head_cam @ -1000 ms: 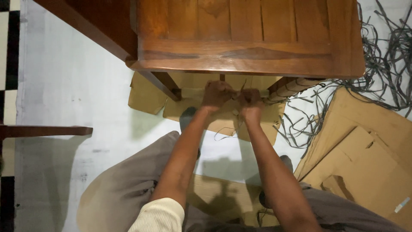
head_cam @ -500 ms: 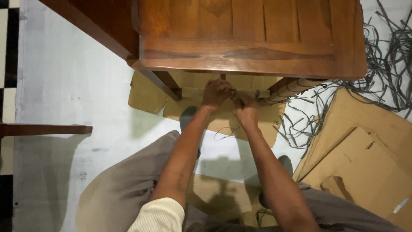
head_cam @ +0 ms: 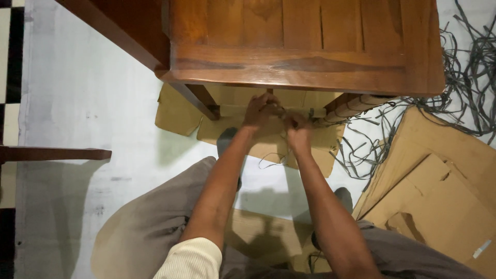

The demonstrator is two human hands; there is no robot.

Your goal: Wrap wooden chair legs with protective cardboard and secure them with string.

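A brown wooden table [head_cam: 305,46] fills the top of the view, seen from above. Just under its front edge, my left hand [head_cam: 260,109] and my right hand [head_cam: 296,124] are close together, fingers pinched on a thin grey strap [head_cam: 276,109] that runs across folded cardboard [head_cam: 232,111] wrapped between the table legs. A loose loop of the strap [head_cam: 271,160] hangs below my hands. The right leg [head_cam: 354,106] is wrapped in cardboard. What my fingertips do exactly is hidden by the hands.
Flat cardboard sheets [head_cam: 439,191] lie on the white floor [head_cam: 88,103] at right. A tangle of grey straps [head_cam: 465,77] spreads at the upper right. A dark wooden bar [head_cam: 51,153] juts in from the left. More cardboard [head_cam: 263,235] lies between my knees.
Both hands stayed under the table edge; my right hand drew slightly closer to the left one along the strap.
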